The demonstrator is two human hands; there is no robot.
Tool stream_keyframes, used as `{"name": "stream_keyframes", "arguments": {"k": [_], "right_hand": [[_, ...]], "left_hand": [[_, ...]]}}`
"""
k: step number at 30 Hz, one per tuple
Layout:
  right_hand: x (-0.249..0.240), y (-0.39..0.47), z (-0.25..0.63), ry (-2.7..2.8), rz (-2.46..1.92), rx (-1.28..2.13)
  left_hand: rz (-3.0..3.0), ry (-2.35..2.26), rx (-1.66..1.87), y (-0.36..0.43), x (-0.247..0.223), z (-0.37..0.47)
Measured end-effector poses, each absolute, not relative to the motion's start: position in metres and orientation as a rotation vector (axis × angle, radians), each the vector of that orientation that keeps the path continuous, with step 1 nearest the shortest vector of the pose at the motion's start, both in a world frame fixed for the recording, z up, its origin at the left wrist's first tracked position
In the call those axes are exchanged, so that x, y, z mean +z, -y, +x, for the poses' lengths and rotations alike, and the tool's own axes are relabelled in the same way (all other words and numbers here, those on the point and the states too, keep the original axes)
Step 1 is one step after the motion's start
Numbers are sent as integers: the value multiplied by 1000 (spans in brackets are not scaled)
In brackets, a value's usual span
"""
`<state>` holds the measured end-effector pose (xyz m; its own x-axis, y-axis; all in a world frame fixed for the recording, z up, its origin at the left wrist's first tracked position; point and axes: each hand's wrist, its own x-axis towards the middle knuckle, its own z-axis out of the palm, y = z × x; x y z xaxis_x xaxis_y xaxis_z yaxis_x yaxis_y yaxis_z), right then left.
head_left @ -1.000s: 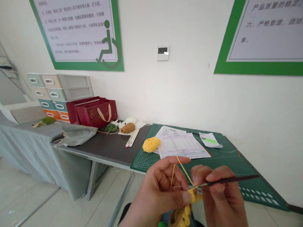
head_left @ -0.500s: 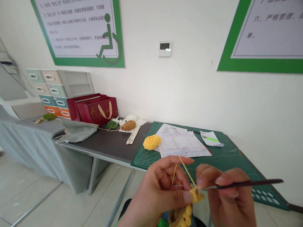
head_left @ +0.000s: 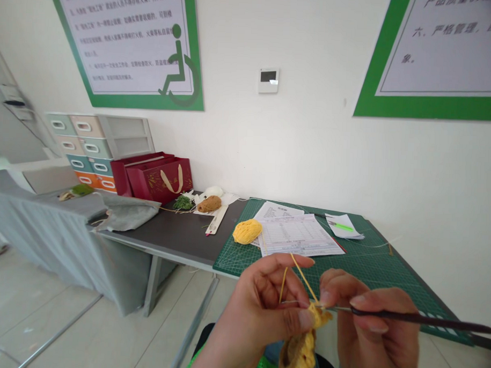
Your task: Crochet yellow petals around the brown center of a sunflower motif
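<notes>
My left hand [head_left: 271,308] pinches the top edge of a yellow and brown crochet piece [head_left: 299,355] between thumb and fingers. Over its raised index finger runs a strand of yellow yarn [head_left: 303,274], which drops to the stitches. My right hand [head_left: 373,317] grips a crochet hook [head_left: 410,317] with a dark handle and a thin metal shaft. The hook's tip meets the yellow stitches by my left thumb; the exact loop is too small to make out. A ball of yellow yarn [head_left: 247,232] lies on the green cutting mat [head_left: 371,263] beyond my hands.
Printed papers [head_left: 300,234] and a small note pad with a green pen [head_left: 343,226] lie on the mat. Further left are a brown yarn ball [head_left: 209,204], green yarn [head_left: 183,203], a grey cloth [head_left: 129,212], dark red gift bags [head_left: 159,178] and a drawer unit [head_left: 96,146].
The hook's handle end has swung lower and further right, its tip still at the stitches. My left hand keeps its hold on the crochet piece. The view has shifted slightly.
</notes>
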<state>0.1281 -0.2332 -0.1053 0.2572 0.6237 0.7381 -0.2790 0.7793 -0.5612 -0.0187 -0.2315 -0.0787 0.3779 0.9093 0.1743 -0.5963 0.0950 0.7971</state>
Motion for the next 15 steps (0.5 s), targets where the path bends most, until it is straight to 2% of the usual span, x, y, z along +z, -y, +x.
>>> {"name": "stream_keyframes", "arguments": {"k": [12, 15], "right_hand": [[-120, 230, 117, 1161, -380, 337], [-124, 226, 113, 1128, -386, 361]], "left_hand": [[918, -545, 1204, 239, -67, -14], [906, -551, 1242, 243, -63, -12]]}}
